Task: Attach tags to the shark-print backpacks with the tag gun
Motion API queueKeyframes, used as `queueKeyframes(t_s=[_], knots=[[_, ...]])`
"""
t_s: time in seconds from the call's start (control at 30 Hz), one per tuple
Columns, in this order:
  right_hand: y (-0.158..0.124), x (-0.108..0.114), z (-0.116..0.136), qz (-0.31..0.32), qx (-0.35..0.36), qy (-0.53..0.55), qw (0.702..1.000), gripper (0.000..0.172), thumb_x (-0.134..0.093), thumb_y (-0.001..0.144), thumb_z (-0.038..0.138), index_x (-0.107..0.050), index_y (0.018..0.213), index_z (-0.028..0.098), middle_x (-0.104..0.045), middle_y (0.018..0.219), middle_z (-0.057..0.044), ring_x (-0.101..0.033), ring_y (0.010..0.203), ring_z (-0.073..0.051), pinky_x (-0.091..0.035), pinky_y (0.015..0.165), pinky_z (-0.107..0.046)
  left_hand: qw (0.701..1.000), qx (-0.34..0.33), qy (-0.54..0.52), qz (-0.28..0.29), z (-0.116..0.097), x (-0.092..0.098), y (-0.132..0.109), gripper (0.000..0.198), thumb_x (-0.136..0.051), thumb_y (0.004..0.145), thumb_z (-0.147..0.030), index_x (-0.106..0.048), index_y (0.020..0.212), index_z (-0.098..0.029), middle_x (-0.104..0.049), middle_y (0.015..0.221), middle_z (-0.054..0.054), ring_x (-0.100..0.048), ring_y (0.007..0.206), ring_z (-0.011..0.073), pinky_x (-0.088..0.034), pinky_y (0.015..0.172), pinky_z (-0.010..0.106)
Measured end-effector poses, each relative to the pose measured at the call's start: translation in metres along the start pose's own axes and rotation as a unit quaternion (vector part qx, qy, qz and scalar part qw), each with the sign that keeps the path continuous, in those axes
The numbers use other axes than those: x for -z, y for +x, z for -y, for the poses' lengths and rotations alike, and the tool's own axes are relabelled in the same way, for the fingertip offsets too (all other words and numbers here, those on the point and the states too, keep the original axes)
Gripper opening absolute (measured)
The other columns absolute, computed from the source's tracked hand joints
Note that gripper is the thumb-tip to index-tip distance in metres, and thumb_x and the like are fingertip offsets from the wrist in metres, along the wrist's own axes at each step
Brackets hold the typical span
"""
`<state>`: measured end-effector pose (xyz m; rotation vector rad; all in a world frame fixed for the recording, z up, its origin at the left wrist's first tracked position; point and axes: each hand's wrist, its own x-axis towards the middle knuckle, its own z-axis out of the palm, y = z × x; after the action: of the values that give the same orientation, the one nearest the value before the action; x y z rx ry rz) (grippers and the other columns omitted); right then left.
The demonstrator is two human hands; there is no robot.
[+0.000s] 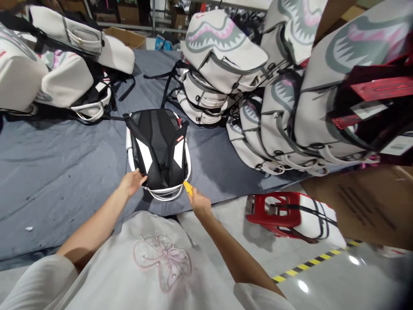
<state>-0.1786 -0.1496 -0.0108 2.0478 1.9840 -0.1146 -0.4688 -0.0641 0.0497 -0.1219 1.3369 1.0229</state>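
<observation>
A black and white backpack (160, 142) lies on the grey-covered table with its back panel and shoulder straps facing up. White patches show on both straps, and its looped white handle is at the end nearest me. My left hand (132, 181) rests at the near left corner of the backpack, fingers stretched out over its edge. In my right hand (200, 203) is a small yellow tool (188, 188), gripped in closed fingers. Its tip points at the near right corner of the backpack; whether it touches is too fine to tell. The exact kind of tool is not clear.
Pale backpacks with shark-mouth prints (222, 43) are stacked at the back and right. More pale backpacks (67, 77) are heaped at the left. On the floor to the right stand a red plastic stool (274, 211) and a large cardboard box (364, 211).
</observation>
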Motion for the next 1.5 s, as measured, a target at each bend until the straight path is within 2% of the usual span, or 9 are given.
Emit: queueKeyframes(t_s=[0.2, 0.47, 0.63, 0.77, 0.9, 1.0, 1.23, 1.4, 1.5], knots=[[0.005, 0.036, -0.011, 0.014, -0.011, -0.047, 0.999, 0.048, -0.043, 0.099, 0.043, -0.051, 0.129, 0.006, -0.066, 0.092, -0.019, -0.067, 0.081, -0.027, -0.039, 0.074, -0.038, 0.996, 0.08, -0.005, 0.029, -0.012, -0.007, 0.017, 0.019, -0.045, 0.097, -0.026, -0.056, 0.105, -0.013, -0.06, 0.09, 0.011, -0.064, 0.079, 0.019, -0.057, 0.059, 0.027], [0.021, 0.061, -0.029, 0.032, 0.158, 0.02, 0.987, 0.053, -0.044, 0.099, 0.046, -0.048, 0.133, 0.005, -0.071, 0.099, -0.018, -0.069, 0.09, -0.027, -0.039, 0.091, -0.041, 0.995, 0.097, 0.012, 0.019, -0.022, -0.004, 0.027, 0.027, -0.04, 0.097, -0.028, -0.051, 0.115, -0.012, -0.062, 0.092, 0.012, -0.066, 0.076, 0.0198, -0.059, 0.056, 0.029], [0.026, 0.074, -0.03, 0.044, 0.195, 0.049, 0.979, 0.046, -0.043, 0.1, 0.045, -0.052, 0.128, 0.01, -0.073, 0.096, -0.015, -0.07, 0.089, -0.027, -0.043, 0.086, -0.038, 0.996, 0.035, -0.077, 0.038, -0.004, -0.015, 0.015, 0.027, -0.04, 0.098, -0.03, -0.052, 0.115, -0.013, -0.067, 0.093, 0.012, -0.071, 0.081, 0.0202, -0.062, 0.067, 0.032], [0.033, 0.067, -0.013, 0.047, 0.215, 0.058, 0.974, 0.046, -0.037, 0.102, 0.044, -0.053, 0.127, 0.009, -0.073, 0.097, -0.014, -0.07, 0.088, -0.026, -0.045, 0.084, -0.036, 0.993, 0.011, -0.055, 0.108, 0.018, -0.035, 0.01, 0.031, -0.044, 0.099, -0.036, -0.058, 0.112, -0.013, -0.071, 0.091, 0.012, -0.072, 0.083, 0.0224, -0.062, 0.075, 0.035], [0.029, 0.055, -0.006, 0.048, 0.211, 0.049, 0.975, 0.047, -0.037, 0.102, 0.041, -0.051, 0.131, 0.007, -0.072, 0.099, -0.016, -0.07, 0.09, -0.026, -0.042, 0.091, -0.039, 0.994, 0.078, 0.012, 0.071, 0.021, -0.043, 0.019, 0.028, -0.05, 0.097, -0.034, -0.061, 0.108, -0.012, -0.071, 0.079, 0.009, -0.072, 0.073, 0.0219, -0.062, 0.079, 0.038], [0.026, 0.054, -0.002, 0.051, 0.173, 0.027, 0.983, 0.048, -0.043, 0.1, 0.038, -0.05, 0.132, 0.003, -0.07, 0.102, -0.021, -0.069, 0.092, -0.028, -0.04, 0.093, -0.043, 0.992, 0.078, -0.019, 0.096, 0.023, -0.041, 0.026, 0.032, -0.051, 0.096, -0.04, -0.062, 0.108, -0.012, -0.072, 0.084, 0.011, -0.073, 0.079, 0.0238, -0.061, 0.082, 0.04], [0.024, 0.046, 0.016, 0.067, 0.043, 0.042, 0.996, 0.049, -0.04, 0.099, 0.028, -0.043, 0.136, -0.003, -0.066, 0.106, -0.03, -0.068, 0.092, -0.032, -0.047, 0.076, -0.045, 0.989, 0.029, -0.08, 0.119, 0.036, -0.036, 0.039, 0.039, -0.048, 0.096, -0.05, -0.063, 0.094, -0.014, -0.072, 0.081, 0.009, -0.073, 0.079, 0.0203, -0.061, 0.079, 0.031], [0.024, 0.042, 0.02, 0.07, 0.106, 0.057, 0.99, 0.048, -0.04, 0.097, 0.022, -0.043, 0.136, -0.006, -0.068, 0.101, -0.027, -0.069, 0.091, -0.029, -0.049, 0.079, -0.042, 0.986, 0.037, -0.046, 0.157, 0.038, -0.047, 0.049, 0.034, -0.053, 0.096, -0.041, -0.066, 0.106, -0.011, -0.075, 0.088, 0.011, -0.074, 0.083, 0.0212, -0.059, 0.088, 0.035], [0.024, 0.043, 0.015, 0.064, 0.133, 0.06, 0.987, 0.046, -0.043, 0.098, 0.025, -0.045, 0.136, -0.001, -0.069, 0.101, -0.024, -0.07, 0.092, -0.026, -0.049, 0.08, -0.037, 0.989, 0.025, -0.043, 0.14, 0.039, -0.05, 0.057, 0.032, -0.054, 0.096, -0.037, -0.067, 0.11, -0.011, -0.075, 0.083, 0.009, -0.074, 0.08, 0.019, -0.058, 0.09, 0.033]])
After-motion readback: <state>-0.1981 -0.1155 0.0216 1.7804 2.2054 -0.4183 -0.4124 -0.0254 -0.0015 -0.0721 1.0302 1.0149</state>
